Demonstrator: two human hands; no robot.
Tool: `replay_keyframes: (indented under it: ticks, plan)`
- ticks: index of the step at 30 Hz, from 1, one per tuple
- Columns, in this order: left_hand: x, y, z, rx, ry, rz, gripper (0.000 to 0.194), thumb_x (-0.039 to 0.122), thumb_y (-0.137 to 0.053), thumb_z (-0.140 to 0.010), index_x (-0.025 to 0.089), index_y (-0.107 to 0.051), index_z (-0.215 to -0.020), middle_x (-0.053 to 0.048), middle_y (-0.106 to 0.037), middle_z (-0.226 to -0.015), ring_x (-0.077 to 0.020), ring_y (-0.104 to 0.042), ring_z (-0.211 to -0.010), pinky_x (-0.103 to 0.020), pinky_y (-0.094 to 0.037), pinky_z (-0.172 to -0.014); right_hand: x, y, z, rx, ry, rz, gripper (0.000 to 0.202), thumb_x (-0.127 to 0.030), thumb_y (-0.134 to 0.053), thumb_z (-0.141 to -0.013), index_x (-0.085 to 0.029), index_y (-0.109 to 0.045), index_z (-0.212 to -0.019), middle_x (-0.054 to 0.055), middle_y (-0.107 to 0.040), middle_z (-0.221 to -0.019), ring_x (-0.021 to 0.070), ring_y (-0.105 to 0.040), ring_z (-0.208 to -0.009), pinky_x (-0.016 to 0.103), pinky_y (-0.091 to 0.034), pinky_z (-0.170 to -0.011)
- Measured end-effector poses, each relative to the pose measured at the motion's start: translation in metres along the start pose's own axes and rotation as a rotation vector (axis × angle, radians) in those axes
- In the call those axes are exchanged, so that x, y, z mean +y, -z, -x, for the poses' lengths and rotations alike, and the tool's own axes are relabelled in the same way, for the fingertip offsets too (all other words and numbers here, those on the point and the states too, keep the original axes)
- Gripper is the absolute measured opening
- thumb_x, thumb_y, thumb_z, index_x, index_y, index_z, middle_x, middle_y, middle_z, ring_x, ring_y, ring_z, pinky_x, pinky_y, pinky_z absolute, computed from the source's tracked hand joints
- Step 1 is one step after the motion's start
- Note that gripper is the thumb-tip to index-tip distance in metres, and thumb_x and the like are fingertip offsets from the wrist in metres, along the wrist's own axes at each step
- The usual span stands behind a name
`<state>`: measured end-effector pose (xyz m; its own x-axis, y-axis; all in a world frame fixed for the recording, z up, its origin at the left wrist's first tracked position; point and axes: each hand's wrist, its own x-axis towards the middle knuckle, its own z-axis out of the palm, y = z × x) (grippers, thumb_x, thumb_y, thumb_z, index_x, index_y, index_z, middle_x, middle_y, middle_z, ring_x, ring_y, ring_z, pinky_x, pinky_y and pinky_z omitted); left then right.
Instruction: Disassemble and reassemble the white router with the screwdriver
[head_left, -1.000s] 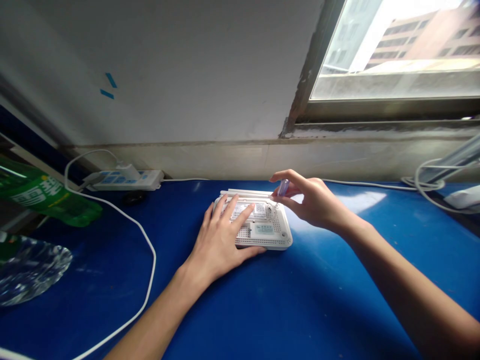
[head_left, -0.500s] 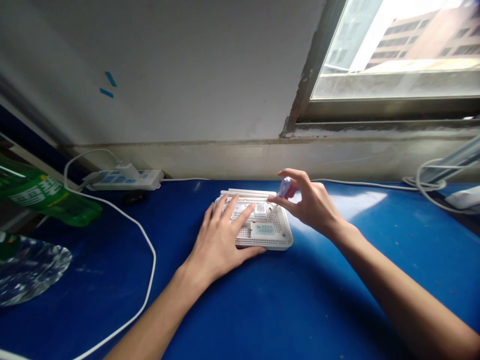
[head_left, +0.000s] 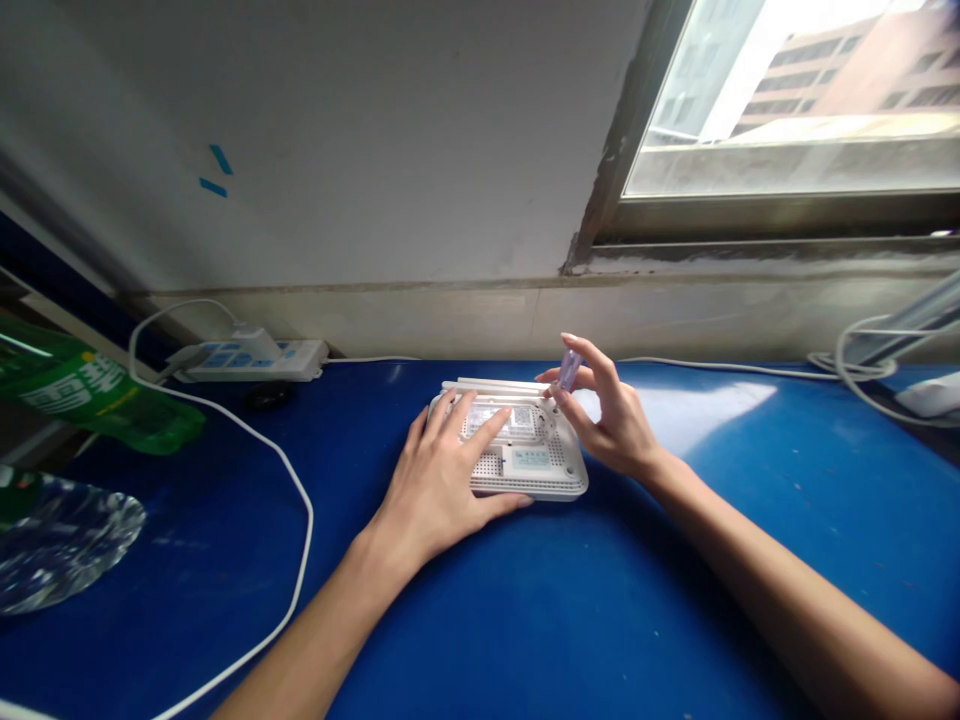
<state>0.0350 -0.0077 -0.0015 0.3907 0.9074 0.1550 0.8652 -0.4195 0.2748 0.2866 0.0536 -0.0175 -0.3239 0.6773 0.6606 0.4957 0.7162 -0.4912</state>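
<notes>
A white router (head_left: 525,455) is laid upside down on the blue table (head_left: 525,620), its vented underside and labels turned up, roughly at the middle of the view. Its folded antennas run along the far edge, at 12 o'clock of the body.

The left hand (head_left: 442,485) is pressed flat on the router's left half — fingers spread and stretched out over the vents, the thumb lying along the near edge. Nothing is gripped by it; the router is only held down under the palm and fingers.

The right hand (head_left: 607,420) is held at about 2 o'clock of the router, just beside its far right corner. A small screwdriver (head_left: 567,372) with a clear, purplish handle is pinched between the thumb and the first fingers, the remaining fingers loosely curled. The handle is kept nearly upright, tilted slightly, and its tip is pointed down at the router's far right area; whether the tip is touching cannot be told.

At 10 o'clock of the router a white power strip (head_left: 247,360) is set against the wall, and a white cable (head_left: 304,530) is looped from it across the table. A green bottle (head_left: 90,390) is seen at 9 o'clock, well apart from both hands.
</notes>
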Motion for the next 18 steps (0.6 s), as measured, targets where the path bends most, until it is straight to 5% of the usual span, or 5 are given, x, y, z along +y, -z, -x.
replay_keyframes:
  ticks: [8, 18]
  plan:
    - [-0.012, 0.009, 0.001, 0.034, -0.058, 0.094, 0.103, 0.074, -0.087, -0.066, 0.037, -0.054, -0.155, -0.013, -0.043, -0.159, -0.0418, -0.039, -0.146, -0.062, -0.04, -0.12, -0.004, 0.003, -0.002, -0.002, -0.034, 0.069, 0.057, -0.022, -0.062, -0.102, -0.029, -0.039, -0.153, 0.004, -0.078, -0.101, 0.0234, -0.078, -0.092, 0.038, -0.062, -0.084]
    - [-0.013, 0.007, 0.002, 0.037, -0.074, 0.114, 0.099, 0.073, -0.085, -0.07, 0.038, -0.053, -0.156, -0.013, -0.042, -0.156, -0.0412, -0.04, -0.145, -0.062, -0.044, -0.118, -0.013, -0.002, -0.005, 0.021, -0.045, 0.243, 0.054, -0.023, -0.063, -0.101, -0.027, -0.044, -0.151, 0.004, -0.078, -0.099, 0.0235, -0.078, -0.087, 0.038, -0.06, -0.085]
